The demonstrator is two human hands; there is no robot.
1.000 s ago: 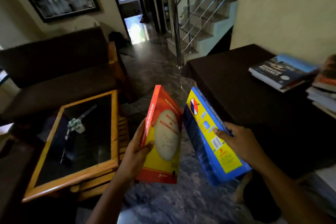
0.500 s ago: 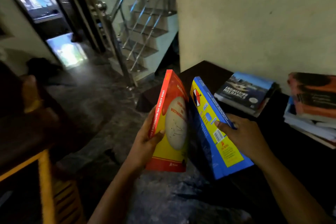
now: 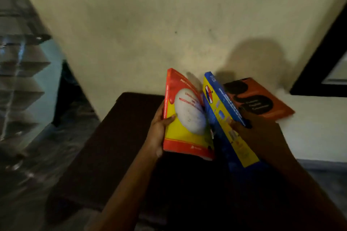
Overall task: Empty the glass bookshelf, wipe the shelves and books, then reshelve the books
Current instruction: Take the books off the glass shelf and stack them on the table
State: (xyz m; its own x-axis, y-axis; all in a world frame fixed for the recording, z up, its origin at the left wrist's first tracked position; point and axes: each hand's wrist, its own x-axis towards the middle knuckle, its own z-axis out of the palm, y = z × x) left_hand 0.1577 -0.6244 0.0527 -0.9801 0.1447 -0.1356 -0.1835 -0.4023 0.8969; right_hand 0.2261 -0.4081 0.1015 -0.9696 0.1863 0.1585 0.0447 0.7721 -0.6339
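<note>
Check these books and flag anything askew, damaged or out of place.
Nothing looks damaged. The orange book lies at a slant to the wall. The left hand holds the red-and-yellow book and the right hand the blue-and-yellow book, both tilted, splayed apart at the top. Blur hides finer detail.

L hand (image 3: 159, 127) grips red-yellow book (image 3: 187, 118) by its spine edge, thumb on front cover, book upright above the dark table (image 3: 112, 146). R hand (image 3: 259, 133) holds blue-yellow book (image 3: 225, 118), tilted, just beside the red one, also above the table. Orange book (image 3: 262, 99) lies flat toward table's far-right end, near wall (image 3: 150, 24). Stairs (image 3: 18, 80) left of table, blurred.
</note>
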